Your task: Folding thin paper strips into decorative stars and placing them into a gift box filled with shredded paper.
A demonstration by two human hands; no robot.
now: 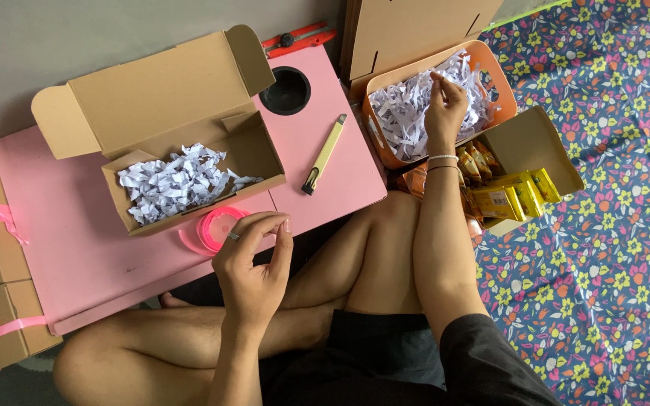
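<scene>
Shredded paper [415, 105] in orange basket [499, 98] pinched by right hand [444, 105]; left hand [253, 263] loosely curled, empty.

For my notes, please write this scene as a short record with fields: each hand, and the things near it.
left hand: fingers curled, beside pink ribbon roll
right hand: fingers pinching shredded paper in orange basket
cardboard box: open, part filled with shredded paper
utility knife: yellow, lying on pink table
yellow packets: in small carton at the right

Matt cardboard box [189, 113], shredded paper [178, 180], glossy pink ribbon [216, 228]
</scene>
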